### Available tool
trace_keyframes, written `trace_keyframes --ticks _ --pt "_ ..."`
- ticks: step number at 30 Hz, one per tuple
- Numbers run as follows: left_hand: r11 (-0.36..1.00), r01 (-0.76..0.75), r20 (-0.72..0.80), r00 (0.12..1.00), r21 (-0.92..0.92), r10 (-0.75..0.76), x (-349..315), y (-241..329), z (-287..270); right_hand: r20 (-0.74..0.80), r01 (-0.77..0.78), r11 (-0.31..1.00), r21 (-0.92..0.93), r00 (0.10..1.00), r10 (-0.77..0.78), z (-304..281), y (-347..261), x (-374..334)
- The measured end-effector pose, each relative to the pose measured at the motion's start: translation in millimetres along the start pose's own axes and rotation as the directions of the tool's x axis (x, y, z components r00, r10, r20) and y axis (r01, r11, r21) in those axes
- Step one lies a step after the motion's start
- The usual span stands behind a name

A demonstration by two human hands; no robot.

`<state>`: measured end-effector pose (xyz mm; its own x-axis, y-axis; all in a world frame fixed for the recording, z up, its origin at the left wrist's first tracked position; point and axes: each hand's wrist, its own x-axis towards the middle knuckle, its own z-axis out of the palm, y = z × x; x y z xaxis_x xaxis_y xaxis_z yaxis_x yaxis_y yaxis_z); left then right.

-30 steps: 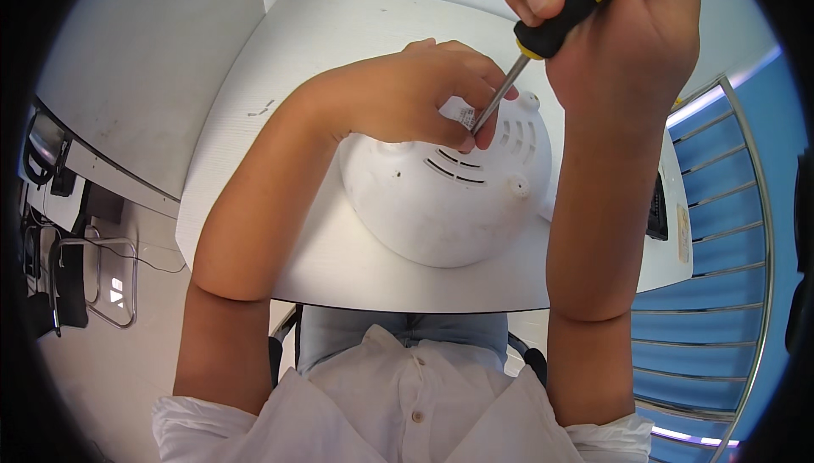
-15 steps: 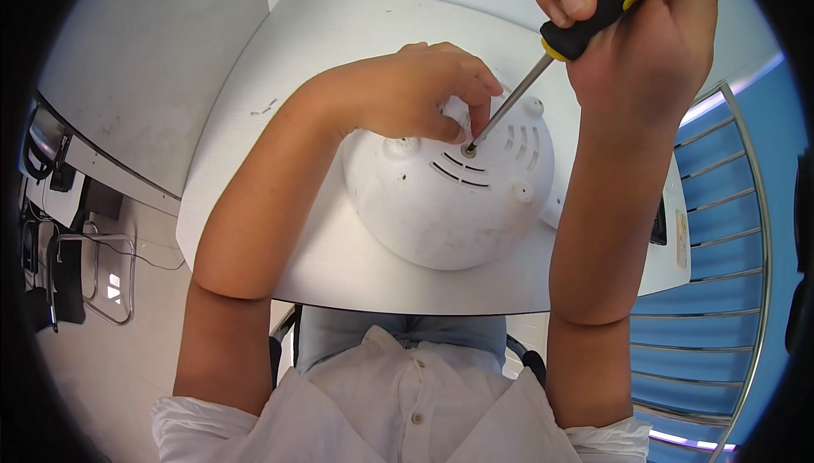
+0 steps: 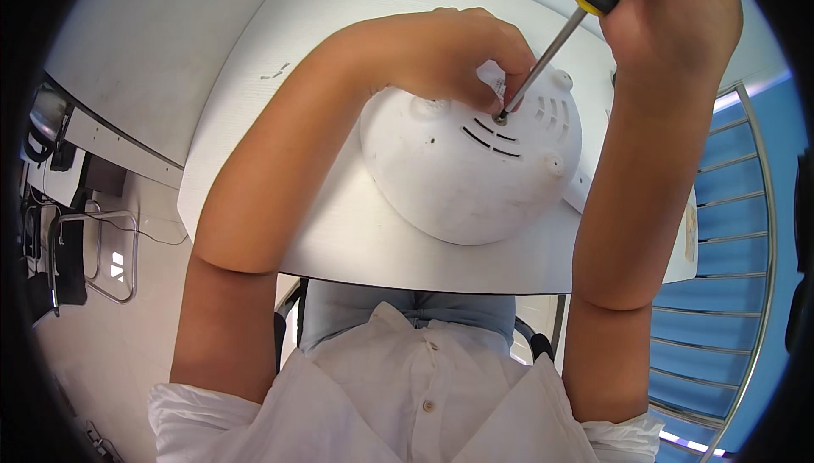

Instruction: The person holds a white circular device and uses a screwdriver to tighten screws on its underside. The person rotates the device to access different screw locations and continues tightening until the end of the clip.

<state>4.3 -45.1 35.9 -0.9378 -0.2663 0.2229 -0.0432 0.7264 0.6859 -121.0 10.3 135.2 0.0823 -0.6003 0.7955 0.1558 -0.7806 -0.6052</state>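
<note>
Blue wall point(image 3: 729, 183) and a metal railing point(image 3: 771, 209) stood to the right of the housing point(image 3: 458, 196), and a grey wall point(image 3: 161, 64) rose to its left. White and domed, the housing lay on the white table point(image 3: 339, 234), with its small round feet point(image 3: 553, 164) and vent slots point(image 3: 477, 134) facing up. Small scraps point(image 3: 275, 71) lay on the table to the left of the housing.

Held around its black-and-yellow handle by the right hand point(image 3: 674, 18), the screwdriver point(image 3: 560, 41) slanted down to the housing, its tip at the round recess point(image 3: 500, 120) beside the slots. The right hand was partly cut off by the upper edge of the view. Arched over the far side of the housing, the left hand point(image 3: 458, 52) had its fingers point(image 3: 515, 94) bent beside the tip; whether they pinched the shaft, I could not tell.

One second earlier, the left fingertips had covered the recess; now it showed. The screwdriver's handle had swung farther right of the housing, so the shaft leaned more. The whole view had shifted too, setting housing and table higher in it.
</note>
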Motion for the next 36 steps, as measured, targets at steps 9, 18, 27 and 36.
trace_keyframes --ticks 9,18,27,36 --pt "0.998 0.011 -0.01 1.0 0.061 -0.01 0 7 1 -0.006 -0.084 0.996 -0.001 0.996 0.084 10 0 4" --pt "0.994 0.031 -0.029 0.999 0.103 -0.028 -1 5 1 -0.018 -0.069 0.997 0.036 0.997 0.069 14 -1 3" --pt "0.994 0.017 -0.034 0.999 0.112 -0.014 1 6 2 -0.007 -0.057 0.998 0.014 0.998 0.057 11 -1 3" --pt "0.993 0.063 -0.023 0.998 0.104 -0.061 1 11 2 0.018 -0.059 0.998 0.0 0.998 0.059 12 -1 1"
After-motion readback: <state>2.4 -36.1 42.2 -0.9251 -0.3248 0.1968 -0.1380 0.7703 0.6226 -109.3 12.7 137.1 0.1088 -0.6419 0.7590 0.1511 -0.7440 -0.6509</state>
